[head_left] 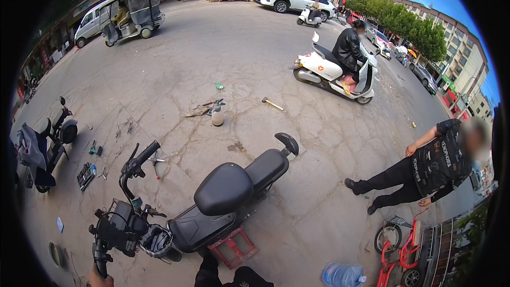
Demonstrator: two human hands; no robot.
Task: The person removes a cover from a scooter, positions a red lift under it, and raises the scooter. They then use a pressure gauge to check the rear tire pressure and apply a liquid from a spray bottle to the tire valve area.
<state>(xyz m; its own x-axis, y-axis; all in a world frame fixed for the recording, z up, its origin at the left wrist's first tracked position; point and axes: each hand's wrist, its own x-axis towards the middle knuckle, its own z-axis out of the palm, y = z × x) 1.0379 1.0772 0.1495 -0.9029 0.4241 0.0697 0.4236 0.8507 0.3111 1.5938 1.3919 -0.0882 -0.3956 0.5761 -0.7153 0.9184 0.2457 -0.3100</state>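
A black electric scooter stands just ahead of me, its front end toward the left and its padded seat toward the right. At the lower left edge, my left hand is closed round the near handlebar grip; the picture's edge cuts off much of the hand. Dark wiring and a box-like housing sit between the handlebars. Behind them hangs a basket or pouch with greyish contents. My right hand is out of view.
A red frame-like stool stands beside the scooter. Around lie a socket set, a three-armed wrench, a hammer and a bottle. A person stands at right near a large water jug. A rider on a white scooter is farther off.
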